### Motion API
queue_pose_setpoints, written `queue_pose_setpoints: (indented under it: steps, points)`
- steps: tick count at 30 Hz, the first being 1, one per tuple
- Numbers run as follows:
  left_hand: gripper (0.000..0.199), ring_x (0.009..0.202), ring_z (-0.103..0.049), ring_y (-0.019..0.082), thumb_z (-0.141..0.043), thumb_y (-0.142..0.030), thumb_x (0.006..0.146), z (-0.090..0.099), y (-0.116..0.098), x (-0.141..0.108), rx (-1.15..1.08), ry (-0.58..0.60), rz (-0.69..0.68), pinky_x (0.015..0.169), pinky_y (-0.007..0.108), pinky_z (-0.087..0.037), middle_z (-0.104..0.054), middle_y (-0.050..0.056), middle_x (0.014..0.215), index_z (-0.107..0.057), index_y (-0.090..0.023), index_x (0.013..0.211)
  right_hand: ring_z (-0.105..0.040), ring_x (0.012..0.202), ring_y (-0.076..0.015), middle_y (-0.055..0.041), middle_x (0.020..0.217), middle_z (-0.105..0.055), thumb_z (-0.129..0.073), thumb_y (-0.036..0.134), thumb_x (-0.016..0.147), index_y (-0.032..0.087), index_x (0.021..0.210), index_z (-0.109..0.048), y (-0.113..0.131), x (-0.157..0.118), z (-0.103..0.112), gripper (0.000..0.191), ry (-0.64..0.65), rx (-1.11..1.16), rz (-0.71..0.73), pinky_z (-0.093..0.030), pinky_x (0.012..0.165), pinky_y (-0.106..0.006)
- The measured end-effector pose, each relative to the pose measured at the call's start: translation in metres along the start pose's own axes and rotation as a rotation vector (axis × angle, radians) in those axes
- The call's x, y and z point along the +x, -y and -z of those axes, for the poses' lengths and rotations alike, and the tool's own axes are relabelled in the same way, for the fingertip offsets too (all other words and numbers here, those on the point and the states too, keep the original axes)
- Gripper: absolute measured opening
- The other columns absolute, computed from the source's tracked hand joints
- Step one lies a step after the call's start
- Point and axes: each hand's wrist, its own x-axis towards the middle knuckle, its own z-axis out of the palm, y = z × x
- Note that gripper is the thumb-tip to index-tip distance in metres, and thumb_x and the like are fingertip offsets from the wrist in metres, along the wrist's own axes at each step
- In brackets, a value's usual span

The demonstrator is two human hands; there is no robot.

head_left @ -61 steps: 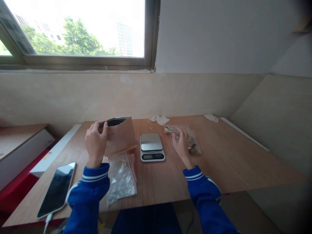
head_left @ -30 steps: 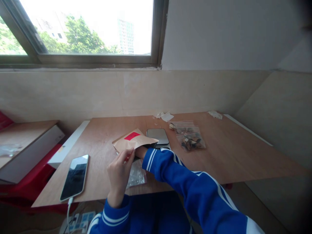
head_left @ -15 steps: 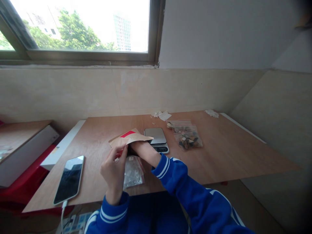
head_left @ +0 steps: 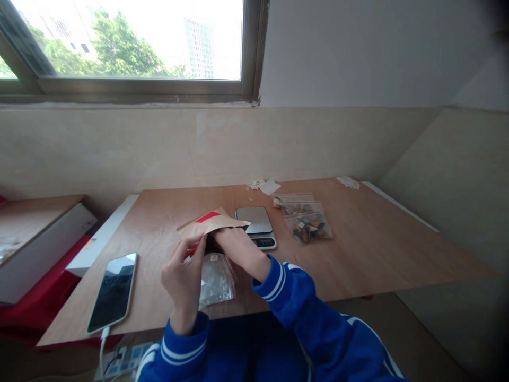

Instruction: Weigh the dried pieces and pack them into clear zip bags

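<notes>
Tabletop (head_left: 358, 239) by window (head_left: 119, 48): left hand (head_left: 183, 281) pinches brown envelope (head_left: 207, 223), right hand (head_left: 238, 249) pushed under it, fingers hidden from me, maybe inside.

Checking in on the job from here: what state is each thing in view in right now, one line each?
Left hand: raised, fingers gripping the kraft envelope.
Kraft envelope: held up, lying nearly flat, red label facing up.
Right hand: reaching across, fingers hidden under the envelope.
Digital scale: level, readout too small to read.
Zip bags: lying flat, filled with small dark pieces.
Clear plastic bag: crumpled, lying flat.
Phone: screen dark, cable plugged in.
</notes>
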Motion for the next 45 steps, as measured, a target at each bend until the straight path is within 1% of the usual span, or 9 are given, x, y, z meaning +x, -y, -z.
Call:
queue_pose_setpoints:
  steps: [5, 11, 20, 28, 33, 36, 39, 43, 45]
  points:
    - [0.027, 0.068, -0.066, 0.016, -0.062, -0.049, 0.083, 0.002, 0.000, 0.002, -0.001, 0.002, -0.013, 0.061, 0.025, -0.045, -0.072, 0.001, 0.077, -0.073, -0.024, 0.086, -0.070, 0.088, -0.0226, -0.0139, 0.108, -0.070, -0.043, 0.009, 0.095, 0.014, 0.119, -0.059, 0.009, -0.010, 0.016, 0.030, 0.078, -0.110, -0.025, -0.056, 0.078, -0.034]
    - [0.029, 0.065, -0.066, 0.016, -0.062, -0.050, 0.082, 0.005, 0.000, 0.005, -0.023, 0.022, -0.029, 0.061, 0.025, -0.047, -0.071, 0.001, 0.075, -0.073, -0.023, 0.086, -0.064, 0.093, -0.0223, -0.0094, 0.112, -0.066, -0.052, 0.010, 0.092, 0.018, 0.111, -0.063, 0.010, -0.031, 0.009, 0.023, -0.138, -0.174, 0.020, -0.053, 0.081, -0.036]
    - [0.026, 0.067, -0.065, 0.015, -0.061, -0.047, 0.083, 0.004, -0.007, 0.007, -0.013, 0.049, -0.031, 0.063, 0.025, -0.048, -0.072, 0.001, 0.079, -0.073, -0.024, 0.086, -0.061, 0.086, -0.0210, -0.0077, 0.112, -0.065, -0.054, 0.013, 0.093, 0.021, 0.105, -0.066, 0.013, -0.044, 0.005, 0.020, -0.304, -0.179, -0.055, -0.051, 0.078, -0.035]
    - [0.025, 0.065, -0.066, 0.014, -0.063, -0.049, 0.082, 0.001, -0.013, 0.019, -0.018, 0.105, -0.064, 0.060, 0.023, -0.048, -0.072, -0.001, 0.078, -0.072, -0.026, 0.086, -0.062, 0.105, -0.0206, -0.0077, 0.121, -0.061, -0.047, 0.015, 0.096, 0.025, 0.116, -0.065, 0.006, -0.053, -0.012, 0.029, -0.590, 0.103, -0.115, -0.052, 0.092, -0.035]
    - [0.022, 0.064, -0.066, 0.014, -0.062, -0.047, 0.083, 0.000, -0.021, 0.028, 0.042, 0.104, -0.052, 0.059, 0.023, -0.045, -0.071, -0.003, 0.078, -0.072, -0.028, 0.085, -0.064, 0.100, -0.0181, -0.0060, 0.112, -0.063, -0.051, 0.023, 0.096, 0.027, 0.104, -0.071, -0.001, -0.057, -0.003, 0.022, -0.857, 0.443, -0.215, -0.054, 0.090, -0.033]
    - [0.022, 0.064, -0.065, 0.014, -0.061, -0.047, 0.084, -0.001, -0.022, 0.035, 0.064, 0.081, -0.065, 0.060, 0.024, -0.044, -0.071, -0.002, 0.079, -0.071, -0.027, 0.083, -0.065, 0.099, -0.0199, -0.0075, 0.106, -0.065, -0.055, 0.028, 0.093, 0.024, 0.094, -0.073, -0.022, -0.059, -0.006, 0.018, -0.986, 0.608, -0.336, -0.056, 0.086, -0.035]
    - [0.024, 0.064, -0.065, 0.014, -0.060, -0.047, 0.084, -0.001, -0.020, 0.042, 0.062, 0.061, -0.049, 0.060, 0.024, -0.044, -0.070, -0.002, 0.079, -0.071, -0.026, 0.083, -0.066, 0.090, -0.0219, -0.0112, 0.102, -0.067, -0.060, 0.038, 0.088, 0.017, 0.089, -0.071, -0.067, -0.055, -0.031, 0.024, -1.057, 0.757, -0.480, -0.057, 0.072, -0.034]
    - [0.026, 0.066, -0.064, 0.015, -0.060, -0.049, 0.084, -0.001, -0.018, 0.048, 0.045, 0.043, -0.043, 0.061, 0.025, -0.045, -0.071, -0.001, 0.081, -0.071, -0.026, 0.083, -0.064, 0.070, -0.0202, -0.0135, 0.089, -0.070, -0.058, 0.046, 0.083, 0.011, 0.088, -0.070, -0.135, -0.037, -0.073, 0.037, -0.932, 0.823, -0.704, -0.053, 0.057, -0.031]
    - [0.026, 0.066, -0.064, 0.015, -0.060, -0.049, 0.083, -0.001, -0.018, 0.050, 0.057, 0.039, -0.032, 0.061, 0.026, -0.044, -0.072, -0.001, 0.082, -0.071, -0.026, 0.083, -0.065, 0.073, -0.0209, -0.0132, 0.088, -0.071, -0.059, 0.044, 0.081, 0.012, 0.084, -0.071, -0.159, -0.027, -0.083, 0.034, -0.808, 0.787, -0.645, -0.053, 0.061, -0.031]
